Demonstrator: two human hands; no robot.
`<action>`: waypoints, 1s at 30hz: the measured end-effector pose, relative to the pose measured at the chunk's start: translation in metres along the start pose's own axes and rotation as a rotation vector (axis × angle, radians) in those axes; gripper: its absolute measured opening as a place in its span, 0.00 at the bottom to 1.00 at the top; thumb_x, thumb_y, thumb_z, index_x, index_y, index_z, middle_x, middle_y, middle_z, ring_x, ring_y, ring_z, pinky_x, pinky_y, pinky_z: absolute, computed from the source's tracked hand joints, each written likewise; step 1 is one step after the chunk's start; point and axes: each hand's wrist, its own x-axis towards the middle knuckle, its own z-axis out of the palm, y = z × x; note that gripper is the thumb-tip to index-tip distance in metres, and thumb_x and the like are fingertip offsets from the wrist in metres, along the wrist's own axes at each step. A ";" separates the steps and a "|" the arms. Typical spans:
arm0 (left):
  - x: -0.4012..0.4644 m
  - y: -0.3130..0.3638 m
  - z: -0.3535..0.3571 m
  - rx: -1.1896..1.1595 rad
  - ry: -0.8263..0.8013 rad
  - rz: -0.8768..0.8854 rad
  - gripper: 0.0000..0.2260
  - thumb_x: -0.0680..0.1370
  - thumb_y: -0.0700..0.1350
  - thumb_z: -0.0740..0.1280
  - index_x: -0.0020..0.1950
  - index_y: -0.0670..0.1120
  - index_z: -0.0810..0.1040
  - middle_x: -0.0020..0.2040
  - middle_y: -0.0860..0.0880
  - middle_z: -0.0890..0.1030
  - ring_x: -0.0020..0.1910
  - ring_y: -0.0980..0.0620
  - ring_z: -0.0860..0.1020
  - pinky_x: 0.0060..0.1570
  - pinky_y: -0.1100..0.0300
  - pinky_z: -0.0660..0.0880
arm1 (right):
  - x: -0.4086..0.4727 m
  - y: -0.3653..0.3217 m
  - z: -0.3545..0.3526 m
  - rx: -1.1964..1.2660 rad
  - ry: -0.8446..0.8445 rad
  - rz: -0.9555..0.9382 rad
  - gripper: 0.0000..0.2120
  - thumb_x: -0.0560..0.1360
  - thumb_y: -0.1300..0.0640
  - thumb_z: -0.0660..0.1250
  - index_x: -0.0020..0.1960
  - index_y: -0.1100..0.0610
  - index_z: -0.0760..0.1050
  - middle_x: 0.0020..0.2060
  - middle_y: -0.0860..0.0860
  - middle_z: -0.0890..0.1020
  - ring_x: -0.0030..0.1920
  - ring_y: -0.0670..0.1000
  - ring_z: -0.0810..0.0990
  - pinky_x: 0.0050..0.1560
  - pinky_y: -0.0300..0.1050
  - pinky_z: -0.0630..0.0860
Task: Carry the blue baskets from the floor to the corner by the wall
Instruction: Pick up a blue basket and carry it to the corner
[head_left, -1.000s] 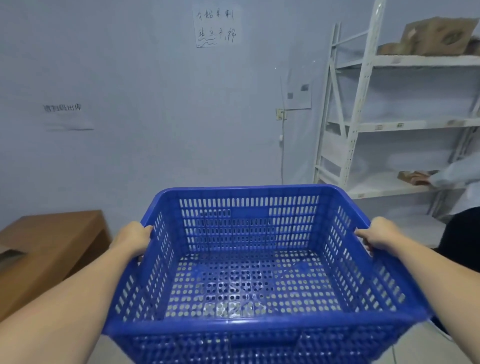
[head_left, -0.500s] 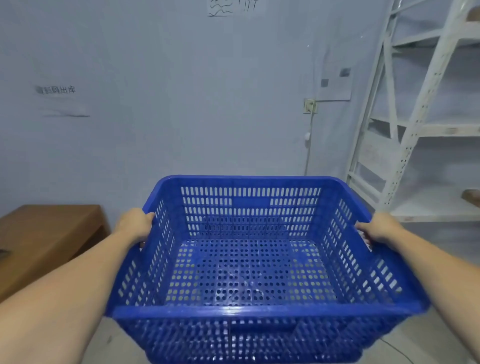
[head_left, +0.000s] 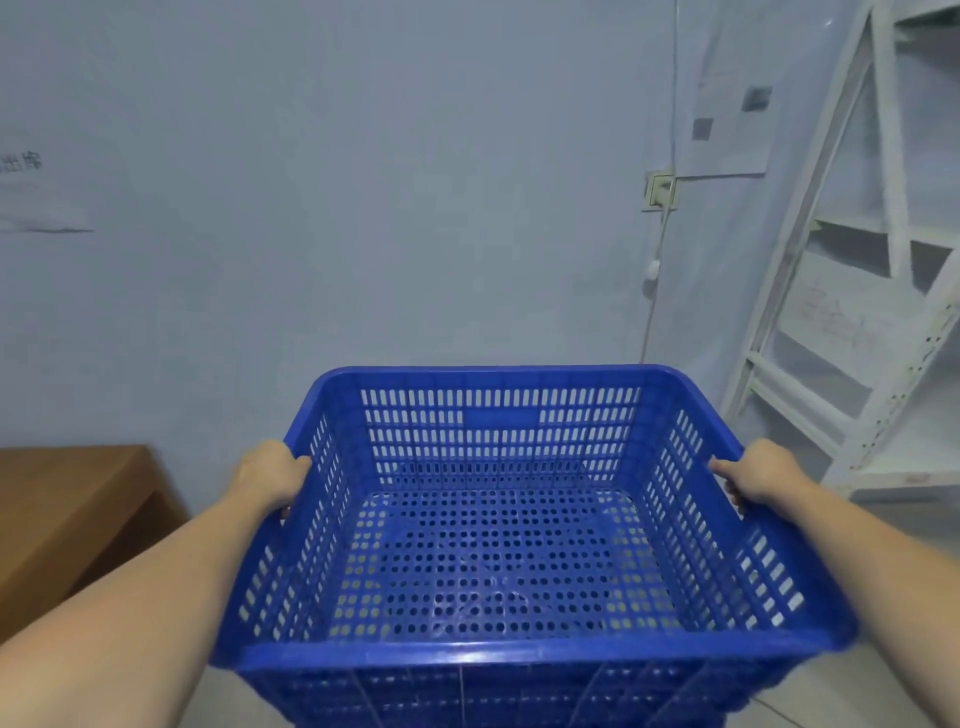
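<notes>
I hold an empty blue perforated plastic basket out in front of me, raised off the floor and roughly level. My left hand grips its left rim and my right hand grips its right rim, fingers curled over the edges. Below the near rim more blue lattice shows; I cannot tell whether it is this basket's own front wall or another basket nested beneath. The pale wall stands close ahead.
A brown wooden table sits low at the left against the wall. White metal shelving stands at the right. A wall socket with a hanging cable is between them. Pale floor tiles show at the bottom right.
The view has moved closer to the wall and swung left: the shelving slid to the right edge and the wall papers rose out of view. My grip on the basket is unchanged.
</notes>
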 end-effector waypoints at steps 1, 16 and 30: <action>0.016 0.006 0.005 0.008 -0.007 0.005 0.20 0.81 0.49 0.61 0.37 0.37 0.80 0.23 0.43 0.81 0.33 0.41 0.83 0.46 0.49 0.82 | 0.014 -0.005 0.005 0.003 -0.001 0.008 0.28 0.79 0.51 0.67 0.23 0.62 0.78 0.26 0.58 0.84 0.32 0.56 0.84 0.42 0.47 0.75; 0.237 0.080 0.113 0.049 -0.026 -0.036 0.18 0.81 0.56 0.63 0.50 0.40 0.76 0.31 0.41 0.83 0.37 0.40 0.84 0.46 0.49 0.80 | 0.269 -0.059 0.103 -0.068 -0.081 0.044 0.21 0.79 0.50 0.68 0.32 0.63 0.79 0.27 0.54 0.82 0.30 0.54 0.80 0.37 0.46 0.72; 0.334 0.097 0.212 0.039 -0.113 -0.073 0.16 0.81 0.55 0.63 0.55 0.42 0.74 0.48 0.39 0.82 0.44 0.38 0.82 0.50 0.44 0.80 | 0.374 -0.051 0.177 -0.087 -0.119 0.094 0.21 0.79 0.50 0.67 0.35 0.65 0.80 0.25 0.56 0.82 0.31 0.56 0.80 0.34 0.46 0.70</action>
